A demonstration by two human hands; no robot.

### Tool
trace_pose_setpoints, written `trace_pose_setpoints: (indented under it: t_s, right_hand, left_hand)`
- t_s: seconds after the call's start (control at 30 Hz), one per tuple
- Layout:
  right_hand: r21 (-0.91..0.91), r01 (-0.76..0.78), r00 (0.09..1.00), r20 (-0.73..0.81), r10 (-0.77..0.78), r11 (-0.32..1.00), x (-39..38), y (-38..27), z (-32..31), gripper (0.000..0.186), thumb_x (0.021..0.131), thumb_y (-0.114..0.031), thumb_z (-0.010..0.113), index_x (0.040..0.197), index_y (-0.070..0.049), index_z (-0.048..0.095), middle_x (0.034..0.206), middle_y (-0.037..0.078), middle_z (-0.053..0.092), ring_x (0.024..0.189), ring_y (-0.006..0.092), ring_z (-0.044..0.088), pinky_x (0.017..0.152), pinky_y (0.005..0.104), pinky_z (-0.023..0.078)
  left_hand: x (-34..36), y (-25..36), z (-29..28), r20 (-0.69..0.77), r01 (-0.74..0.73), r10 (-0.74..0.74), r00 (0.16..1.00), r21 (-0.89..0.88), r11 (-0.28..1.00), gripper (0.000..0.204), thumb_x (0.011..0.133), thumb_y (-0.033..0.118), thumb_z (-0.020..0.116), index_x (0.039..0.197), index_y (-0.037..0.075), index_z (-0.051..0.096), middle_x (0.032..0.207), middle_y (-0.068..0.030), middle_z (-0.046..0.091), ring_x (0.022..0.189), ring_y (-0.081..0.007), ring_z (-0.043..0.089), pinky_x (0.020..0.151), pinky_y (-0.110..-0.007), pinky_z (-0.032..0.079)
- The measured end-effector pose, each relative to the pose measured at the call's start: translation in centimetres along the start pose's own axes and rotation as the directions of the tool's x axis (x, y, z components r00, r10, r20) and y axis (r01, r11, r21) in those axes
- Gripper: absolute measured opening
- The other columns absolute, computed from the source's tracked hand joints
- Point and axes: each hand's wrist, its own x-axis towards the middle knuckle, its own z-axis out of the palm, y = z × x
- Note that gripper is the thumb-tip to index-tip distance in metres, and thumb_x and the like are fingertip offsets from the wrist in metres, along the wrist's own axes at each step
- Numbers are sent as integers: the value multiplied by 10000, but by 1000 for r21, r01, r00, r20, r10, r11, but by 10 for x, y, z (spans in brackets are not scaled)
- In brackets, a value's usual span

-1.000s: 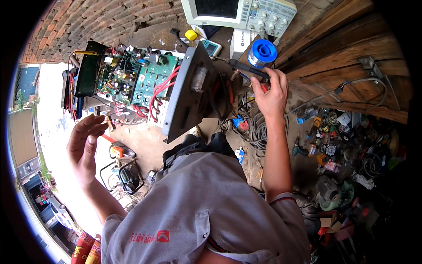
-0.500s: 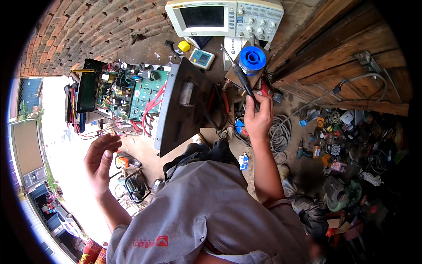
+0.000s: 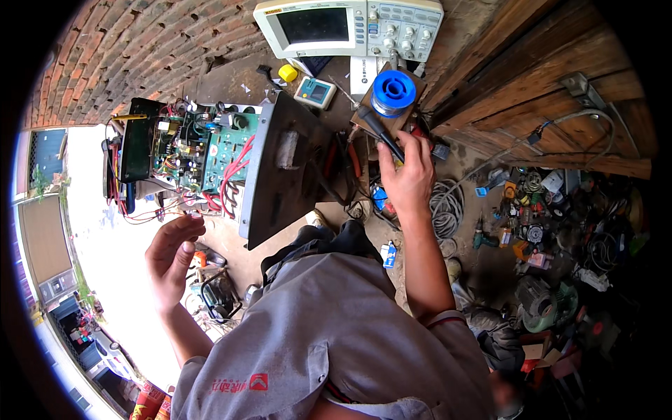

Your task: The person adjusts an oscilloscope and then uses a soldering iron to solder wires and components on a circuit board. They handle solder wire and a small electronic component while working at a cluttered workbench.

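My right hand has its thumb and fingers on either side of the black handle of a soldering iron, holding it loosely. The iron slants over a small brown board, its metal tip toward the upper left. A blue spool of solder stands on that board, just beyond the hand. My left hand is raised below an opened electronic unit with a green circuit board and red wires. Its fingers are curled; a tiny reddish thing shows at the fingertips, too small to name.
The unit's dark metal panel juts toward me. Behind stand an oscilloscope, a small tester with a screen and a yellow cap. At right, a coiled cable and an electric motor lie on the floor among assorted parts.
The soldering iron has dropped down and left, closer to the board, and more of its handle shows between my right fingers. My left hand has shifted slightly right.
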Motion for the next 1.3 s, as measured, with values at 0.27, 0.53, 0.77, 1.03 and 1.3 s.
trace_pose_setpoints:
  t_s: [0.27, 0.53, 0.77, 1.03, 1.3]
  right_hand:
    - [49, -24, 999, -25, 26, 999, 2, 4, 11, 247, 819, -200, 673, 974, -34, 576, 871, 144, 576, 775, 357, 589, 635, 434, 473]
    - [-37, -26, 1000, -3, 26, 999, 8, -7, 0, 321, 805, -235, 689, 1022, -31, 569, 934, 158, 577, 841, 370, 584, 698, 431, 475]
    - [113, 191, 967, -193, -168, 975, -8, -35, -27, 249, 791, -119, 703, 986, -1, 604, 940, 125, 585, 817, 313, 586, 722, 387, 475]
    - [83, -326, 896, 343, 280, 942, -52, 22, 77, 220, 828, -191, 648, 964, -17, 637, 859, 194, 628, 807, 377, 617, 716, 427, 486]
    - [-121, -246, 798, 538, 272, 962, -21, 10, 83, 190, 780, -205, 676, 882, -46, 654, 902, 200, 655, 906, 401, 611, 757, 475, 488]
  left_hand:
    - [-4, -6, 4, 17, 10, -11, 1000, 30, 1000, 431, 901, 231, 621, 1197, -63, 512, 1112, -166, 629, 1036, -244, 610, 923, -357, 458]
    - [-8, -6, 11, 29, 26, -27, 999, 55, 998, 445, 901, 257, 621, 1192, -62, 514, 1108, -172, 630, 1035, -252, 612, 925, -367, 461]
    - [-16, -7, 9, 5, 65, -65, 998, 3, 998, 410, 891, 190, 635, 1191, -64, 518, 1109, -155, 629, 1042, -233, 604, 932, -353, 454]
    - [-21, -21, 15, 44, 119, -117, 992, -40, 992, 378, 892, 150, 633, 1186, -59, 524, 1107, -148, 632, 1040, -220, 604, 926, -344, 456]
    - [-32, -36, 13, 8, 154, -154, 988, -87, 984, 350, 896, 129, 621, 1174, -63, 531, 1088, -137, 636, 1021, -213, 605, 919, -333, 448]
